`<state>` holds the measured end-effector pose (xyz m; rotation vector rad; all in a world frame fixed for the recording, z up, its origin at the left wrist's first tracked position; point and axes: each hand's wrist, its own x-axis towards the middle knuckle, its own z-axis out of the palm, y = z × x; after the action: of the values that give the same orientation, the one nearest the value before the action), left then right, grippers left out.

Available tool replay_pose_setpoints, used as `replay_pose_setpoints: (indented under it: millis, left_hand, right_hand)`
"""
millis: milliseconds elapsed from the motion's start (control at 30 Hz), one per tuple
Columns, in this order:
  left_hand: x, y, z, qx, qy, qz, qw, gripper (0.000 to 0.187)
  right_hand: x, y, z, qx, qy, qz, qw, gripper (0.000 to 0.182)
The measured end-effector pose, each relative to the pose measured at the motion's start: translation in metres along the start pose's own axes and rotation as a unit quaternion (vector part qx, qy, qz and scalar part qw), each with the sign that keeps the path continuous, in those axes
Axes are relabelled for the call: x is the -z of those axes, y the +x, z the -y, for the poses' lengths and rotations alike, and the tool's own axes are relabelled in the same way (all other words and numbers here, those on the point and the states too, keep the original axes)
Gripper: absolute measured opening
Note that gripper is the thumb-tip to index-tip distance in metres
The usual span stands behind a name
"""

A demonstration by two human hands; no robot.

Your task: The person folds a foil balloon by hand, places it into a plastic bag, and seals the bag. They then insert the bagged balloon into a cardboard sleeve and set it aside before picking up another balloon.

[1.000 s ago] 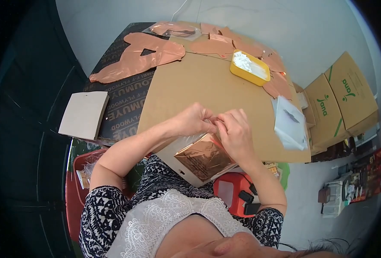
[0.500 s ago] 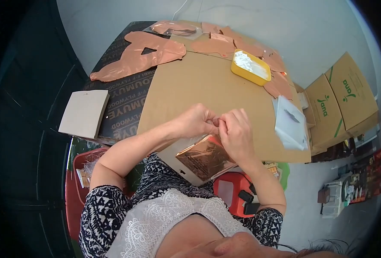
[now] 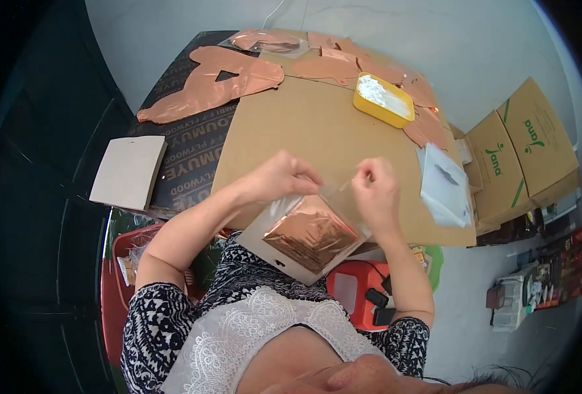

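A clear plastic bag with a hang hole hangs over my lap at the table's near edge. Inside it lies a folded rose-gold foil balloon. My left hand is closed in a pinch on the bag's upper left edge. On the other side, my right hand is closed on its upper right edge. Between the two hands the film is stretched and see-through. Flat foil balloons, one shaped like a letter or number, lie on the far side of the table.
A yellow tub of white powder stands far right on the cardboard sheet. Clear bags lie along the right edge. A whitish stack sits at left, and cartons stand right of the table.
My hands were together at the top of the bag. They have moved apart sideways, and more of the bag and the folded foil now shows.
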<state>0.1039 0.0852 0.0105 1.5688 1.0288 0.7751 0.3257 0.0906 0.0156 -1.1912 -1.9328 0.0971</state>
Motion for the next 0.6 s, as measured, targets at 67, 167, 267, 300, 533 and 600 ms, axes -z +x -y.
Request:
replay_pose_setpoints:
  millis: [67,167,267,300,533,600]
  left_hand:
    - [0.013,-0.010,0.000,0.020,-0.052,-0.048,0.997,0.023]
    - [0.029,-0.019,0.017,0.035,-0.161,-0.119,0.979,0.020]
    - [0.039,-0.036,0.021,0.040,-0.285,-0.156,0.945,0.016]
    - [0.042,-0.041,0.023,0.038,-0.294,-0.170,0.940,0.015]
    - [0.038,-0.070,0.033,0.030,-0.361,-0.200,0.910,0.011]
    - [0.033,-0.069,0.036,0.035,-0.373,-0.188,0.908,0.010]
  right_hand:
    - [0.009,0.008,-0.014,-0.123,0.228,-0.029,0.965,0.009]
    - [0.033,0.020,-0.008,-0.271,0.541,-0.098,0.790,0.015]
    - [0.052,0.013,-0.040,-0.273,0.674,-0.122,0.675,0.016]
    - [0.058,0.007,-0.065,-0.255,0.696,-0.122,0.660,0.016]
    - [0.053,-0.021,-0.063,-0.336,0.599,-0.081,0.722,0.024]
    - [0.035,-0.037,-0.039,-0.347,0.581,0.102,0.729,0.032]
